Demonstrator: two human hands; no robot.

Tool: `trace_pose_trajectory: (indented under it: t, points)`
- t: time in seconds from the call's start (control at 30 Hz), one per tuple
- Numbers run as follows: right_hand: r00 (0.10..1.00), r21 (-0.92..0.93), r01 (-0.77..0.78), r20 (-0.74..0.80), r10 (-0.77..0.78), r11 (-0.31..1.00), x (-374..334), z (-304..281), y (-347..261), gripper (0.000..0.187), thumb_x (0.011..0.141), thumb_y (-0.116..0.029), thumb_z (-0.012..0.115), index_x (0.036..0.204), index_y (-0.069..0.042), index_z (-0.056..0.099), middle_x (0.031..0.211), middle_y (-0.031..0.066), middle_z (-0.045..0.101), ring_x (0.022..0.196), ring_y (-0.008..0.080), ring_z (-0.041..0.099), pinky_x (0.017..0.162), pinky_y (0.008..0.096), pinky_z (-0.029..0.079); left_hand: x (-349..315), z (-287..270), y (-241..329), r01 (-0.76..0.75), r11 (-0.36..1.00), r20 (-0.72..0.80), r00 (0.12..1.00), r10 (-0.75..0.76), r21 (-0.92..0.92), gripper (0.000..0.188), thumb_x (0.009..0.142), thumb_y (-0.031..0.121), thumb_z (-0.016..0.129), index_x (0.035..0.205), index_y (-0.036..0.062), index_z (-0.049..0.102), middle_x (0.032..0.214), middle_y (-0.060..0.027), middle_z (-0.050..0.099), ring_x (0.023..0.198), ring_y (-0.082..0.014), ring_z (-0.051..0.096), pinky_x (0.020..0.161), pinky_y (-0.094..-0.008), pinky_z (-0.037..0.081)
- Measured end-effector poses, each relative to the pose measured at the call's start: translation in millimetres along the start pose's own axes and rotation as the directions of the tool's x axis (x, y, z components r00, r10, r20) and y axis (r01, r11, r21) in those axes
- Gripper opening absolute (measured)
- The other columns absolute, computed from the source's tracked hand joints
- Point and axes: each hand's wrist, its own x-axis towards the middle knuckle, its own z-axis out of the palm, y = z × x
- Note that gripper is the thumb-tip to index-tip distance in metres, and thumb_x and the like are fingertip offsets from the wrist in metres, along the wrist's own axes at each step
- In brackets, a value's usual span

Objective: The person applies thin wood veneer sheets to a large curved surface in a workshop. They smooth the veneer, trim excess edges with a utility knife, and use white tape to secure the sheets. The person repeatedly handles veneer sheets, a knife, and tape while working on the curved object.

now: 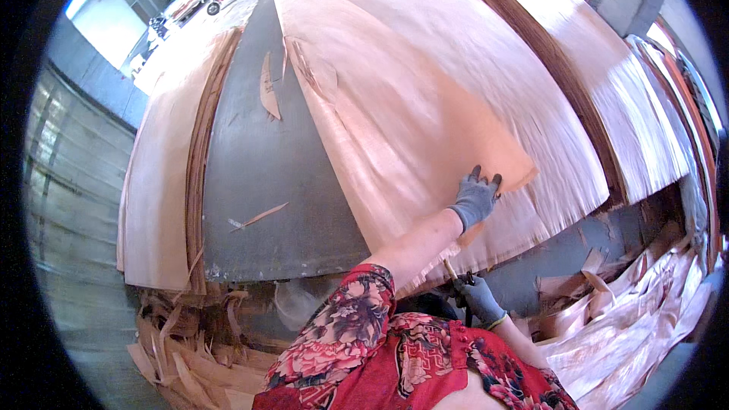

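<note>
Centrally, sheet (425, 114): thin, peach-toned wood veneer, narrowing to a far tip; it lay slantwise, partly over the grey table (266, 167) and partly over a paler pile (531, 129)

Sheet's left edge: wavy and creased, with a long split and a curled flap (323, 80) toward the far end

Left hand (474, 199): gloved in grey fabric with darker fingertips, at the near edge of the sheet, close to its right corner; the visible fingers stood apart on the wood, though whether a thumb pinched from beneath I could not tell

Right hand (481, 300): gloved alike, lower down, just beyond the pile's ragged near edge; its fingers were curled round a slim stick (449, 269), its exact kind unclear

Table: flat, dull and smooth, bearing two pale slivers (269, 89) (266, 214), the farther one leaf-shaped, the nearer thin and pointed

Left stack (163, 175): many flat layers, pale on top, brown and rough along the side

Right stack (600, 68): similarly layered, its top faintly rippled, its side dark brown

Offcuts (186, 368): curled, torn strips heaped below the table on the left, with broader crumpled pieces (645, 304) on the right

Sleeve (342, 334): red cloth with a floral print
</note>
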Motion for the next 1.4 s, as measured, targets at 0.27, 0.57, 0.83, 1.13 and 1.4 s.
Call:
trace_pose_trajectory:
  t: [0.27,0.57,0.83,1.13,1.4]
  points:
    - [0.928,-0.131,0.205,-0.290,-0.235,0.970,-21.8,25.0,24.9,0.018,0.087,-0.016,0.052,0.098,-0.003,0.060,0.065,0.0013,0.057,0.050,0.0077,0.047,0.044,0.0224,0.037,-62.8,-50.8,-44.5,-0.221,0.956,0.167,0.953,0.254,-0.193,0.103,0.070,0.066,0.055,0.139,0.0011,0.015,0.142,-0.0211,0.019,0.132,-0.0423,0.010,0.109,-0.0409,0.012]
    - [0.543,-0.464,0.564,-0.415,-0.730,0.683,-23.6,-12.1,-36.0,0.033,0.075,0.009,0.043,0.106,0.005,0.055,0.095,0.0092,0.062,0.084,0.0150,0.059,0.076,0.0277,0.047,-258.0,-147.1,-287.8,0.798,0.599,-0.514,0.484,-0.708,-0.074,0.091,0.080,0.042,0.056,0.135,-0.0100,0.005,0.140,-0.0305,0.013,0.131,-0.0459,0.005,0.106,-0.0453,0.015]
    - [0.662,-0.503,0.676,0.093,-0.744,0.539,140.0,117.3,-204.8,0.021,0.080,-0.015,0.061,0.092,0.002,0.062,0.079,0.0102,0.065,0.074,0.0110,0.058,0.068,0.0272,0.047,-300.0,-115.5,-311.7,0.839,0.475,-0.460,0.544,-0.702,0.267,0.071,0.085,0.048,0.043,0.133,-0.0022,0.031,0.135,-0.0260,0.031,0.129,-0.0412,0.021,0.102,-0.0518,0.019]
    - [0.735,-0.732,0.493,0.061,-0.676,0.470,363.8,299.4,-320.2,0.044,0.069,-0.039,0.067,0.083,0.001,0.063,0.082,0.0210,0.063,0.079,0.0331,0.062,0.070,0.0376,0.047,-298.6,-119.8,-321.0,0.820,0.515,-0.466,0.569,-0.678,0.251,0.065,0.083,0.042,0.049,0.129,-0.0030,0.037,0.130,-0.0261,0.035,0.123,-0.0422,0.030,0.102,-0.0510,0.022]
    - [0.810,-0.856,0.315,0.019,-0.586,0.409,420.0,326.3,-329.1,0.039,0.074,-0.034,0.061,0.093,-0.001,0.065,0.098,0.0228,0.061,0.091,0.0364,0.060,0.077,0.0402,0.047,-296.5,-124.5,-323.5,0.843,0.496,-0.430,0.535,-0.727,0.211,0.065,0.083,0.042,0.048,0.129,-0.0018,0.038,0.134,-0.0243,0.031,0.123,-0.0410,0.030,0.102,-0.0494,0.021]
